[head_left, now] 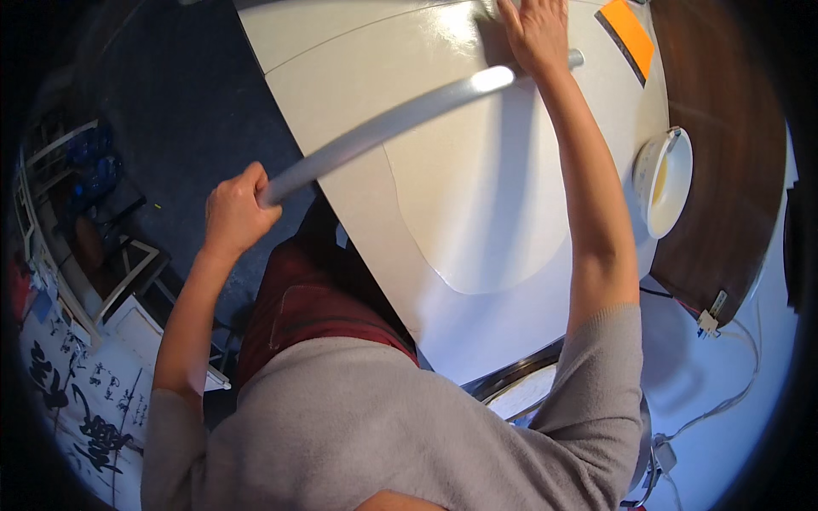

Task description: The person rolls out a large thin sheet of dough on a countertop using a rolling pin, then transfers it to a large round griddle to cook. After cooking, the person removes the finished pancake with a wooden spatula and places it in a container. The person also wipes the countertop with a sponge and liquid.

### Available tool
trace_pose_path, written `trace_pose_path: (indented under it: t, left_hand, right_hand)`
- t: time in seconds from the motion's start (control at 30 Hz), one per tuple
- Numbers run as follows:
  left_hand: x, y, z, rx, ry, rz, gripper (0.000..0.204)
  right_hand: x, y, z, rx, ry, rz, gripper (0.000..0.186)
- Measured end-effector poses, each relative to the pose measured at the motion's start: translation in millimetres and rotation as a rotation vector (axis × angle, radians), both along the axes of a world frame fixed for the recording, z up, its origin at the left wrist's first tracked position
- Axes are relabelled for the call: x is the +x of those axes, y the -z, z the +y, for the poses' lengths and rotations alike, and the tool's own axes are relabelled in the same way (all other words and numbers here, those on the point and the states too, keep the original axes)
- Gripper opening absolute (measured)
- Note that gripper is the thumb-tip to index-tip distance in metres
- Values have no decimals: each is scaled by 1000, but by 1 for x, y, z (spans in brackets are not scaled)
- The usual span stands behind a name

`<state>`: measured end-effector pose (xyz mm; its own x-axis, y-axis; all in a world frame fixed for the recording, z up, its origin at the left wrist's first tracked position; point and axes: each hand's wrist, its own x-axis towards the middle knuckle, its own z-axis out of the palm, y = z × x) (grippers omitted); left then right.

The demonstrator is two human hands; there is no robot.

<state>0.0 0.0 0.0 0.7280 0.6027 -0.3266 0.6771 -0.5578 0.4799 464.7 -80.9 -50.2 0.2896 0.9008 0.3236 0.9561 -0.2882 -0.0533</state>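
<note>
My left hand (235, 210) is wrapped round the near end of a long, smooth silver-grey tube (388, 122), out past the table's left edge. The tube slants up over the pale table (375, 221), bowed by the lens, and its far end shows just right of my right wrist. My right hand (542, 36) is at the top of the view, its wrist crossing above the tube. Its fingers look stretched out, though the picture's edge cuts off their tips. Beneath lies a pale sheet (477, 196) with a wet-looking, rounded outline. A dark patch beside this hand may be its shadow.
A white bowl (679, 183) with some yellowish stuff in it stands at the table's right side, by a dark brown wooden surface (724, 128). An orange card (629, 38) lies at the far right. Cables hang at lower right. Sheets with black brushwork (94, 417) lie at lower left.
</note>
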Motion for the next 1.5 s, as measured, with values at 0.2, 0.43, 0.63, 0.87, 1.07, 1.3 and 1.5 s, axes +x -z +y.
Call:
trace_pose_path:
  t: [0.2, 0.43, 0.63, 0.87, 1.07, 1.3, 1.5]
  left_hand:
    - [-10, -13, -21, -53, 70, -111, 15]
    - [-13, -6, -113, -212, 94, -93, 16]
    - [-15, 4, -161, -21, 47, 22, 18]
    - [-20, 5, -215, 62, 47, 89, 18]
    - [-28, 6, -259, 57, 80, 120, 20]
    - [-40, 7, -303, -5, 122, 115, 21]
    - [-50, 10, -330, -70, 161, 110, 22]
  right_hand:
    - [-8, -24, -13, 121, -62, 242, 64]
    - [9, -16, -153, -66, 198, 157, 65]
    - [18, 17, -206, -147, 150, 83, 67]
    - [3, 3, -281, -330, 153, -13, 65]
    - [-15, -12, -351, -427, 178, 51, 59]
    - [-35, -32, -421, -419, 155, 121, 54]
    - [-51, -38, -469, -395, 165, 143, 51]
